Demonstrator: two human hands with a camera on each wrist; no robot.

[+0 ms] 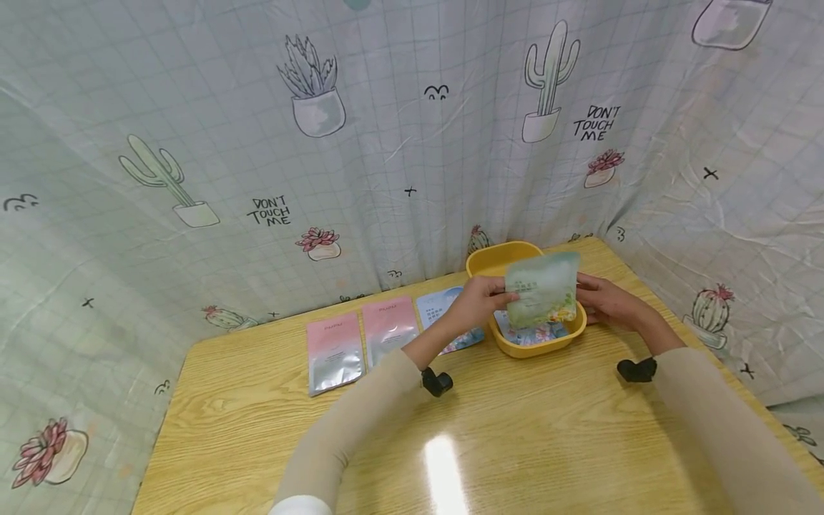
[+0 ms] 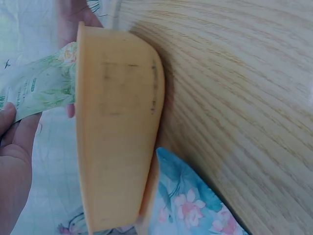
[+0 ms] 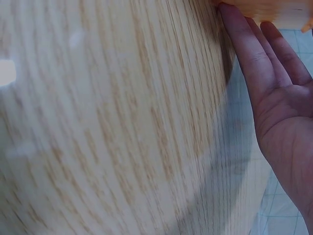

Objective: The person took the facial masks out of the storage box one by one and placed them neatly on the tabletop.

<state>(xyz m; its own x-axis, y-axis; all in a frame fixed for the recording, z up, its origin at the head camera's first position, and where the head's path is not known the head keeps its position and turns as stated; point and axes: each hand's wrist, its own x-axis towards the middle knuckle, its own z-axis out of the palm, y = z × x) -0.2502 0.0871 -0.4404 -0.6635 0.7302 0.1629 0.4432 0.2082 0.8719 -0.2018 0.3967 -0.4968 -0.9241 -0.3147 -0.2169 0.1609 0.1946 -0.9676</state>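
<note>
The arms are covered by long, plain beige sleeves (image 1: 360,408), lightly creased on the left. At each wrist a small, blocky black camera (image 1: 438,383) is worn. A white patch (image 1: 301,505) is seen high on the left sleeve.

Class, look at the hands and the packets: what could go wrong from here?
1. The green packet, pinched at one side by the left hand, might bend or catch on the rim of the basket.
2. The right hand, at the basket's side, could nudge it into the blue packet lying beside it.
</note>
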